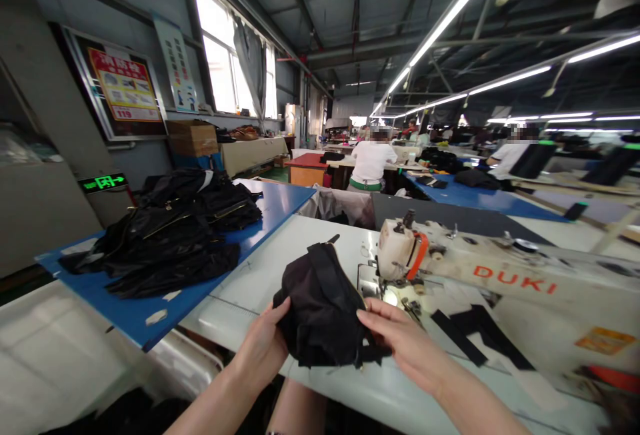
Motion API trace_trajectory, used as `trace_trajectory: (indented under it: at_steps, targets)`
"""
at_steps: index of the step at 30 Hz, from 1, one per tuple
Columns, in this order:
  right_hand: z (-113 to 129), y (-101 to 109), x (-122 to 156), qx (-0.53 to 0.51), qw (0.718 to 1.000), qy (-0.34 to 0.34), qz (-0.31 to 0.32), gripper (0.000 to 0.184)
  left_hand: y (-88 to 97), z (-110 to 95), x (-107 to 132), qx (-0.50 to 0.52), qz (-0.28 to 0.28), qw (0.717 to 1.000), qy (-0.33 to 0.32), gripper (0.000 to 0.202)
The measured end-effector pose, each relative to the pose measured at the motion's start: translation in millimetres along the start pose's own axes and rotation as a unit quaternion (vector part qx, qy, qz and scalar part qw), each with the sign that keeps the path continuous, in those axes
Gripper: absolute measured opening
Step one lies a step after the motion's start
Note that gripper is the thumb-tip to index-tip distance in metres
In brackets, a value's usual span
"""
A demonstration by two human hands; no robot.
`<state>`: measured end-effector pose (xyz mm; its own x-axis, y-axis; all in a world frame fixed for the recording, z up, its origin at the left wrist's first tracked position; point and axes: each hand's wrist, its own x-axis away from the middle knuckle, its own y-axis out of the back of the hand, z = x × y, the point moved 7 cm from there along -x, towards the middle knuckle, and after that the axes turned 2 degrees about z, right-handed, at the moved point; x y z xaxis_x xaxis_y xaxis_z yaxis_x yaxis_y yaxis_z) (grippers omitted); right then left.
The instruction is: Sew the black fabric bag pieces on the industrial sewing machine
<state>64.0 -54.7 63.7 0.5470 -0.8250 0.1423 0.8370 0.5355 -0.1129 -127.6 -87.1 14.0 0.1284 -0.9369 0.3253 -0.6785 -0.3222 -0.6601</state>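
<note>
At ten o'clock from the hands, a blue board (pixel 135 318) carries a heap of black garments (pixel 170 235) with shiny folds and gold zips. The board lies partly over the pale surface (pixel 240 288).

The left hand (pixel 263 348) is at the near edge of the surface. Its fingers (pixel 280 310) are curled shut around the left side of a bundle of black cloth (pixel 320 312), with the thumb pressed into the folds. The bundle is held up just above the surface, dead centre, between the two hands.

The cloth looks matte, soft and light. It slumps and creases where it is gripped, so it should bend freely and carry no weight worth minding. It has no stiff part to grab, so a pinch on a gathered edge or seam, one at each side, seems the surest hold. Loose layers could slide over one another.

The right hand (pixel 400 342) meets the bundle at its four o'clock edge. Its fingers (pixel 371 308) lie flat along the cloth and seem closed on it, though the thumb is hidden.

At two o'clock stands a white sewing machine (pixel 500 278). Black strips (pixel 475 332) lie in front of it.
</note>
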Motion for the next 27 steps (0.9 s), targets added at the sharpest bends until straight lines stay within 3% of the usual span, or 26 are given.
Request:
trace_trajectory:
  at_steps: [5,10,16,20,27]
  targets:
    - [11,11,-7,0.079,0.994,0.057,-0.055,0.031,18.2,2,6,-0.009,0.053,0.998,-0.032,0.042]
    - [16,6,-10,0.160,0.984,0.066,-0.031,0.037,37.2,18,21,-0.042,0.077,0.996,-0.022,0.044]
    - [18,7,-15,0.240,0.968,0.063,0.022,0.034,65.6,56,37,-0.059,0.026,0.998,0.026,0.053]
    - [14,13,-14,0.304,0.950,0.066,0.036,0.034,83.5,90,43,-0.069,0.007,0.994,0.081,0.047]
    - [5,19,-13,0.360,0.931,0.040,0.043,0.030,86.1,119,45,-0.091,0.045,0.986,0.130,0.055]
